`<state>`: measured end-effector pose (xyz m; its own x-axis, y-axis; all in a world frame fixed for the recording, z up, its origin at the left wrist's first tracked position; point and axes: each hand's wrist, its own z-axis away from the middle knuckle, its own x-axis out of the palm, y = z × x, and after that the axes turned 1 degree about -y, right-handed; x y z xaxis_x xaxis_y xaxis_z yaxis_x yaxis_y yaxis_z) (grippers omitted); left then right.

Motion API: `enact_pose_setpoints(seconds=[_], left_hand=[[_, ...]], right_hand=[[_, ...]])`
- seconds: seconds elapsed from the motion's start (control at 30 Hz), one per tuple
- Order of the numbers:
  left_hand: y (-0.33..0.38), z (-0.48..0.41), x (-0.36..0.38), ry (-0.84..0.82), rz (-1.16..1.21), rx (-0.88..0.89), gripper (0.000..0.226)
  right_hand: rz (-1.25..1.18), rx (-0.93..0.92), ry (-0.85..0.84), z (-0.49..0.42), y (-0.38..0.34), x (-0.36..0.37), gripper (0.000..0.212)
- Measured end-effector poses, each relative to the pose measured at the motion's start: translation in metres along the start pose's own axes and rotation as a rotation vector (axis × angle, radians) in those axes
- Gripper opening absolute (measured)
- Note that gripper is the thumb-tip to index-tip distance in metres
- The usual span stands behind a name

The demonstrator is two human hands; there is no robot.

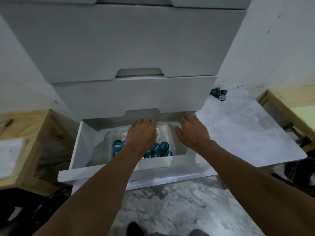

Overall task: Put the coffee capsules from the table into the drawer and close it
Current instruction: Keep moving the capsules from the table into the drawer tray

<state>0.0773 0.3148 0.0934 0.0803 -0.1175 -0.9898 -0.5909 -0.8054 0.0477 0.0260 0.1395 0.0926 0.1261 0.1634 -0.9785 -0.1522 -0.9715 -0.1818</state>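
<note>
Head view looks straight down on the open bottom drawer [102, 171] of a white drawer unit [129, 48], pulled out toward the person. Inside the drawer sits a white tray [163, 128], and a heap of blue coffee capsules [163, 147] lies in it toward the drawer's front edge. Both bare arms reach in over that front edge. The left hand [142, 133] hangs above the middle of the tray, knuckles up, its fingers bent down near the drawer's back edge; the palm side is hidden, so I cannot tell whether they hold anything. The right hand [192, 133] is near the drawer's right edge, fingers fairly straight, thumb spread, holding nothing that shows. A few loose capsules [219, 94] lie together at the far left corner of the grey marbled table [247, 130], just beside the unit. A light wooden frame [34, 123] stands to the left of the unit
</note>
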Motion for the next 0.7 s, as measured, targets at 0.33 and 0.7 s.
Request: enact_pose_setpoints(seconds=[0.33,0.7], left_hand=[[0.144,-0.027,-0.022,0.286,0.032,0.072,0.02],[0.262,-0.073,-0.036,0.323,0.025,0.114,0.026]], right_hand=[[-0.055,-0.093,0.145,0.05,0.138,-0.071,0.04],[-0.096,-0.026,0.179,0.074,0.262,-0.119,0.043]])
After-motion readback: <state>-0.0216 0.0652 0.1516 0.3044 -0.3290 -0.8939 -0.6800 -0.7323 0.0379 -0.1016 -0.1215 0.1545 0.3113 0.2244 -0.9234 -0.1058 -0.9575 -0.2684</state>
